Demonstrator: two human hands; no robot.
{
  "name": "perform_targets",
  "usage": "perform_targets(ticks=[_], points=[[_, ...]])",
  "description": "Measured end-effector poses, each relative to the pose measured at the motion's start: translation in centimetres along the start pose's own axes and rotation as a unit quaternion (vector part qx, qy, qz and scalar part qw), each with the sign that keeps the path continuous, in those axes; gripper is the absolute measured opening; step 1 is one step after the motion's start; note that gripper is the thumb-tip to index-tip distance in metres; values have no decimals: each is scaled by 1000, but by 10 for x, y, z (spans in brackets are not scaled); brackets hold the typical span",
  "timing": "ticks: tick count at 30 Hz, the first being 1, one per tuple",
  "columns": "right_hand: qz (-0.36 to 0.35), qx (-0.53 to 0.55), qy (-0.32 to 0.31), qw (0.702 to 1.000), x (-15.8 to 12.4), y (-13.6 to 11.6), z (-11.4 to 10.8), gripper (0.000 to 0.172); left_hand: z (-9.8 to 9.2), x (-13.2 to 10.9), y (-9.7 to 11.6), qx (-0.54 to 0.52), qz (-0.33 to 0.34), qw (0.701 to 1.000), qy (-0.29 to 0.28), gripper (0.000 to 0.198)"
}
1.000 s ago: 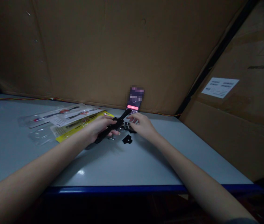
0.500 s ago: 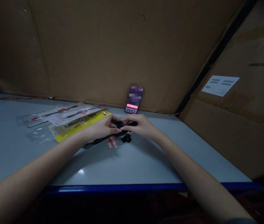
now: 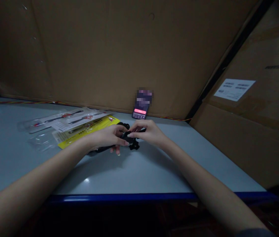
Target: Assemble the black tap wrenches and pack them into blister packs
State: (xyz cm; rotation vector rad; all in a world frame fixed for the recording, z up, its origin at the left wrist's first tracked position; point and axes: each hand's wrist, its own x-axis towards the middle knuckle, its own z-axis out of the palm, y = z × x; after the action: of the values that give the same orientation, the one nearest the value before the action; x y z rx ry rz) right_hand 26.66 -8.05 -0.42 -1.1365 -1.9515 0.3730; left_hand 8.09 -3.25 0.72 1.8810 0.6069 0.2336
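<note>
Both of my hands hold a long black strap [image 3: 127, 135] low over the pale table, near its middle. My left hand [image 3: 107, 138] grips it from the left, and one end runs out beneath that hand towards the lower left. My right hand [image 3: 148, 132] pinches the strap from the right, with its fingertips meeting those of my left hand. Just below the fingers, a small black piece [image 3: 134, 145] lies on the table, close to or touching the strap. Part of the strap is hidden by my fingers.
Clear plastic blister packs with tools [image 3: 65, 120] and a yellow card [image 3: 87, 131] lie to the left. A phone [image 3: 139, 113] leans against the cardboard wall [image 3: 105, 49] behind the table. A large cardboard box [image 3: 245, 131] stands at the right, and the table has a blue front edge [image 3: 122, 197].
The strap has dropped from a diagonal slant to lying lower and flatter between my hands. My hands have drawn closer together, now over the small black piece.
</note>
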Motion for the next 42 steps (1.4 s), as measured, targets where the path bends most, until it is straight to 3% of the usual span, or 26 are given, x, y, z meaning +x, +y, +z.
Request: perform_targets(ticks=[5, 11, 16, 26, 29, 34, 36, 40, 42], points=[[4, -7, 1, 1000, -1, -2, 4, 9, -2, 0, -2, 90, -22, 996, 5, 29], [-24, -22, -19, 999, 0, -1, 2, 14, -4, 2, -3, 65, 17, 998, 8, 52], [-33, -44, -23, 998, -1, 0, 3, 14, -2, 1, 0, 66, 3, 998, 23, 60], [-95, -49, 58, 993, -2, -10, 1, 4, -4, 0, 1, 85, -7, 995, 60, 48], [-49, -6, 97, 994, 1, -12, -3, 7, -4, -2, 6, 47, -20, 998, 44, 47], [91, 118, 161, 976, 6, 1, -24, 19, -11, -3, 5, 12, -47, 997, 57, 59], [138, 108, 178, 968, 7, 11, -36, 21, -18, -2, 3, 28, -57, 996, 68, 62], [199, 45, 243, 948, 6, 39, -53, 17, -32, -2, 1, 22, -36, 995, 90, 46], [253, 12, 215, 943, 5, 52, -54, 15, -36, -4, 3, -1, -37, 993, 111, 39]])
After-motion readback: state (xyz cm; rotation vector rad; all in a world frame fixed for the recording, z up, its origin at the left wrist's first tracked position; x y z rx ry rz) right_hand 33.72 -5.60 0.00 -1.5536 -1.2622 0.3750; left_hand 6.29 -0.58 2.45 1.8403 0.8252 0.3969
